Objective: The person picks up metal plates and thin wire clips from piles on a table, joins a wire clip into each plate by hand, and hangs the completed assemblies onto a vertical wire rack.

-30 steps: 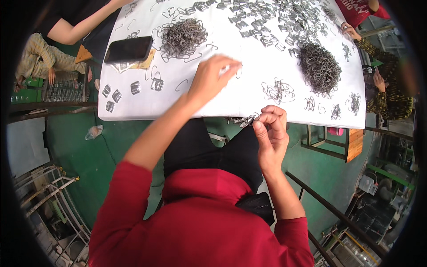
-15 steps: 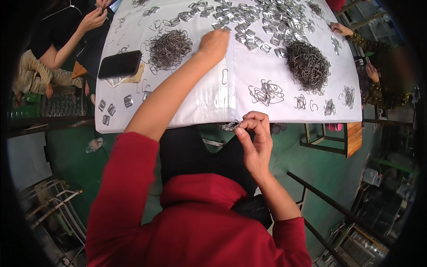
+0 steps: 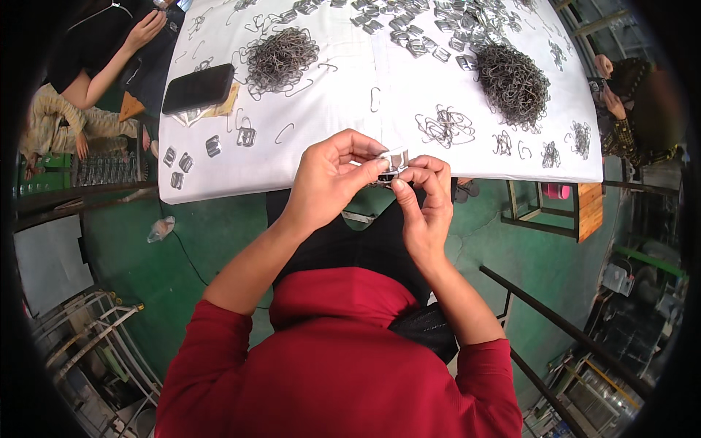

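Note:
Just in front of the table's near edge, my left hand point(image 3: 328, 175) pinches a shiny metal buckle point(image 3: 396, 158) between thumb and fingers. Close against its right side is my right hand point(image 3: 427, 201), closed in a pinch. A thin dark wire hook seems to sit at its fingertips, mostly hidden by the fingers and the buckle. Heaps of bent wire hooks lie on the white table at left point(image 3: 281, 60) and at right point(image 3: 513, 86). Farther back, a spread of loose metal buckles point(image 3: 409, 36) covers the cloth.
A black phone point(image 3: 198, 88) rests on some paper notes at the table's left. Several buckles point(image 3: 213, 146) and a small group of hooks point(image 3: 445, 126) lie nearer. Co-workers' hands show at left point(image 3: 148, 29) and right point(image 3: 612, 101). A wooden stool point(image 3: 588, 212) stands at right.
My left hand has come back from the far buckles toward me, bringing a buckle to my right hand. My right hand has stayed near the table edge, still pinched.

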Available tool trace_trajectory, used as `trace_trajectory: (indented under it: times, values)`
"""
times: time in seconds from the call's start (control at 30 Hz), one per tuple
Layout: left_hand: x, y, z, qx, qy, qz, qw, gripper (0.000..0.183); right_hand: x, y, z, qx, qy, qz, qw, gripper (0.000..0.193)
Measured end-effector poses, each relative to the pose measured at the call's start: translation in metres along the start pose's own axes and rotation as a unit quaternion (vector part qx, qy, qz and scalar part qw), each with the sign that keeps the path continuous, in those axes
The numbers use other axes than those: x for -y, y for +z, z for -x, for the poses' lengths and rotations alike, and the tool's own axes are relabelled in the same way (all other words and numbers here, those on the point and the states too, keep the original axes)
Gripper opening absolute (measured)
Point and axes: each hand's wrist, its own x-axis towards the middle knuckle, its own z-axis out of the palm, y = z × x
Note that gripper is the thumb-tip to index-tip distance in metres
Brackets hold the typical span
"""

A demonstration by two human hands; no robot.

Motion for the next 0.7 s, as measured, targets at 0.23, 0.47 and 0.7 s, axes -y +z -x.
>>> trace_trajectory:
  times: [0.23,0.47,0.7]
  values:
    - [-0.004,-0.005,0.015,0.002,0.017,-0.065,0.998,0.012,-0.003,-0.004,-0.006,0.025,-0.033,0.057,0.998,0.011]
    - [0.002,-0.005,0.025,-0.01,0.023,-0.099,0.995,0.011,-0.031,0.023,-0.111,0.099,0.071,0.344,0.931,0.029]
    - [0.002,-0.014,0.033,-0.025,0.024,-0.136,0.99,0.01,-0.05,0.074,-0.146,0.223,0.022,0.489,0.843,0.029]
